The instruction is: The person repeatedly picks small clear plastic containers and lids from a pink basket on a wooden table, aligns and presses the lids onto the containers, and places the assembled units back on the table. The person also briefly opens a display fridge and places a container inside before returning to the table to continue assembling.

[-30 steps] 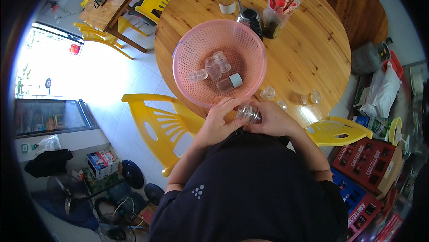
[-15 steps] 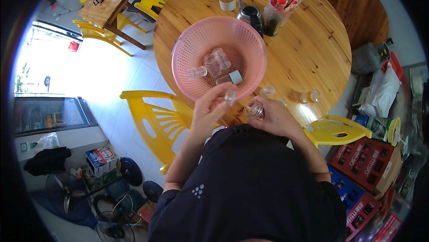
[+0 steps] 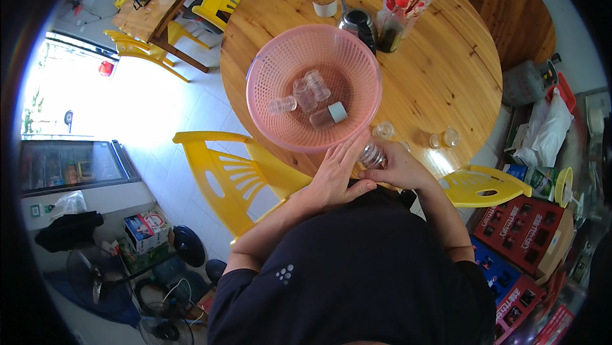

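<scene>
In front of the person's waist, at the near edge of the counter (image 3: pixel 459 84), the right hand (image 3: pixel 403 169) has its grip wrapped about a clear ribbed jar (image 3: pixel 373 156). The left hand (image 3: pixel 336 176) is flattened, its fingers straight and together against the jar's left side, its grip unclosed; whether anything lies under that palm cannot be told. Half a second ago the left hand stood apart, pinching a small clear piece; now that piece is out of sight and both hands meet at one jar, which seems to be braced by the right and pressed by the left. The jar lies tilted, its long axis apparently slanting from the left palm toward the right, one end facing the left hand; which end that is stays hidden.

Just beyond stands a small clear jar (image 3: pixel 384 130), with a jar with a yellowish band (image 3: pixel 444 138) farther right. Beyond the left fingertips, the pink perforated basket (image 3: pixel 256 100) holds clear jars (image 3: pixel 305 94) and a white-capped jar (image 3: pixel 327 116), lying at differing angles.
</scene>
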Motion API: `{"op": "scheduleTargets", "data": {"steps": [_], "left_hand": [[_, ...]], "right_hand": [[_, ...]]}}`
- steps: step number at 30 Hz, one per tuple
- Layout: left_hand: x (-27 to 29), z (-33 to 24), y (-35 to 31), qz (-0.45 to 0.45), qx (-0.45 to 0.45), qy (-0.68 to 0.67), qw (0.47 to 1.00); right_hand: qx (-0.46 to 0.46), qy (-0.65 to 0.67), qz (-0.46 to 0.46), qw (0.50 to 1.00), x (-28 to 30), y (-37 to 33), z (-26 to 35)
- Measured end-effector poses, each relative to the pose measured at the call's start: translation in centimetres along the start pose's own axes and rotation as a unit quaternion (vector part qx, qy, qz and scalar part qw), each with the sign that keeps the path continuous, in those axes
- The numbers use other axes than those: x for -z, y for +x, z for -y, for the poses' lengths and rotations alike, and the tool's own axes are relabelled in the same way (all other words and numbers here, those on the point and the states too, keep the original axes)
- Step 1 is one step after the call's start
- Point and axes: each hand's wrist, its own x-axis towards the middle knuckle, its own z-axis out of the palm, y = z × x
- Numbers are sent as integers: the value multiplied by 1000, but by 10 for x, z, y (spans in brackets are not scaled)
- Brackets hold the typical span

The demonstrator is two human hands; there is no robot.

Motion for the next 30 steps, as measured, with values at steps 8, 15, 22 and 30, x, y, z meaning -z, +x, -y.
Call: {"op": "scheduleTargets", "data": {"steps": [8, 15, 22, 30], "left_hand": [[12, 126, 58, -151, 293, -168, 929], [19, 217, 105, -77, 373, 233, 895], [-7, 209, 118, 17, 309, 280, 909], [-4, 237, 103, -56, 309, 114, 942]], "right_hand": [[-114, 154, -209, 959, 72, 15, -32], [41, 40, -425, 903, 108, 51, -150], [-88, -136, -436, 885, 127, 61, -204], [81, -233, -523, 815, 99, 47, -167]]}}
